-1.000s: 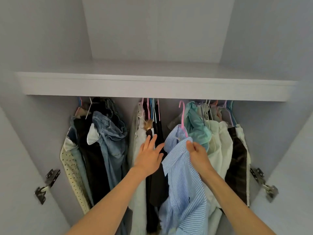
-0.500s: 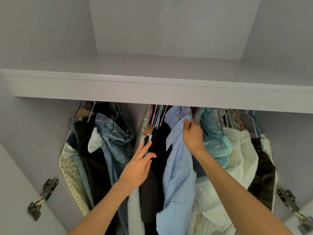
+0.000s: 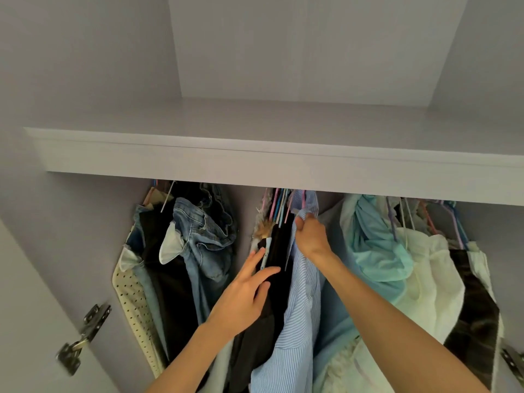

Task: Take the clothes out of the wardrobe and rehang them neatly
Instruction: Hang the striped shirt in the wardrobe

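A blue-and-white striped shirt hangs in the middle of the wardrobe, its hanger hook hidden up under the shelf. My right hand grips the shirt at its collar, just below the shelf edge. My left hand has straight fingers pressing against the black garments to the shirt's left. Coloured hanger hooks bunch above those black clothes.
A white shelf spans the wardrobe and hides the rail. Jeans and a dotted cream garment hang left; mint, cream and dark clothes hang right. Door hinges sit at both sides.
My right hand has carried the striped shirt up and leftward to the rail beside the black clothes. My left hand moved down and now presses the black garments aside.
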Available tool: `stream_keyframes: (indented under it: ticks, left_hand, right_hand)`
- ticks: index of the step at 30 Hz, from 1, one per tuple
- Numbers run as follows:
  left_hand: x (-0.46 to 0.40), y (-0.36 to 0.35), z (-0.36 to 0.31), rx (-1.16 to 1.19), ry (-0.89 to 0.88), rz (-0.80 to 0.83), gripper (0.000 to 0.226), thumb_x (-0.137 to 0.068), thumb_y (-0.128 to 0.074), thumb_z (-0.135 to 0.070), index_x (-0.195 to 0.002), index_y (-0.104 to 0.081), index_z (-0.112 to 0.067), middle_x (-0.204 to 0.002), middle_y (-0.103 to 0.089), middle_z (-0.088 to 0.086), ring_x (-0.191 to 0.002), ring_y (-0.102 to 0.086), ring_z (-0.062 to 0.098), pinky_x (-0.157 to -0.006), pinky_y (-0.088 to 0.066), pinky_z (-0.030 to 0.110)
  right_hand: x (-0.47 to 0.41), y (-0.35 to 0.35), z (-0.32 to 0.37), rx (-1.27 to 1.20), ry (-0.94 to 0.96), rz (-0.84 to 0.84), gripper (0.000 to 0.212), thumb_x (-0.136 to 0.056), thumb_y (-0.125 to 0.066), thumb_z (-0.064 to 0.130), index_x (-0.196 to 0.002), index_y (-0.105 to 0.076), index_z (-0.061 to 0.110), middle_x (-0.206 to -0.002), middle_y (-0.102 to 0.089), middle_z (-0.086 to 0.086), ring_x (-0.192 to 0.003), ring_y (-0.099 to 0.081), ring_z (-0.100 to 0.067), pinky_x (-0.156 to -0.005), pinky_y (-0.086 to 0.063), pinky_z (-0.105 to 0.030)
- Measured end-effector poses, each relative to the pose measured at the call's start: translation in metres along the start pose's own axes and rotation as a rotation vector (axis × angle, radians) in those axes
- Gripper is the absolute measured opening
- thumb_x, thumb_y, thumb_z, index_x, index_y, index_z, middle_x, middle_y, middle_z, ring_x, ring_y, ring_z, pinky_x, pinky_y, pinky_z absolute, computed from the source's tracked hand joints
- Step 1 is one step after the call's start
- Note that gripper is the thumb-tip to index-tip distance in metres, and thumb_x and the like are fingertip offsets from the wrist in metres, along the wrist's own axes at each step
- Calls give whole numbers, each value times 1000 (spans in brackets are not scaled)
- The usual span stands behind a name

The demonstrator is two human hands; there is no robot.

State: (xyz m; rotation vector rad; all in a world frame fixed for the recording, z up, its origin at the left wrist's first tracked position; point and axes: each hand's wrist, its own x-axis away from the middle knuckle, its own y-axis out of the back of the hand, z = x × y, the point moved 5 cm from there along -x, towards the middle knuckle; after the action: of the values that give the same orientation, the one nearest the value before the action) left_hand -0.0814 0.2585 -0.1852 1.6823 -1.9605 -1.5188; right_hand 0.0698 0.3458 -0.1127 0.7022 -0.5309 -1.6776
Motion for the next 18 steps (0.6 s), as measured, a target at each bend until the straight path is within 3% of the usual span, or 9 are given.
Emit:
stream_keyframes:
  ticks: [6,10,12,15,18]
  left_hand:
    - [3,-11,-15,-7,-31,72,54,-93,-22,-48,-140,-38,-26,-154,-8,-6,-141,8,1,-109,-2,7]
    - [3,-9,-20,7,-34,117,58,-91,-11,-61,-142,-23,-35,-153,-4,-13,-140,11,-3,-107,1,4]
    - [3,-8,-22,-9,-53,134,60,-90,-8,-64,-142,-20,-37,-153,-4,-14,-140,10,-2,-107,-1,5]
    - [3,-6,-22,-92,-87,205,68,-87,-5,-67,-144,-23,-34,-154,-3,-12,-141,9,1,-112,-9,18]
    - [-3,4,-20,-269,-146,308,71,-85,-3,-66,-146,-20,-33,-155,1,-6,-143,8,10,-113,4,25]
  right_hand:
    - [7,-11,0,21,35,105,37,-102,-28,25,-118,-44,-5,-115,-57,-26,-108,-53,-39,-81,-39,-36]
    - [15,-11,-6,73,52,172,37,-102,-26,25,-117,-44,-3,-121,-49,-23,-110,-50,-35,-84,-36,-36]
    - [18,-10,-10,105,47,197,34,-102,-28,26,-114,-46,0,-120,-48,-22,-110,-49,-34,-85,-36,-35]
    - [21,-1,-16,124,55,188,24,-99,-37,28,-99,-46,5,-108,-51,-17,-103,-50,-30,-82,-37,-33]
    - [30,16,-18,143,123,145,38,-97,-43,26,-127,-45,3,-129,-49,-16,-122,-44,-30,-98,-36,-34]
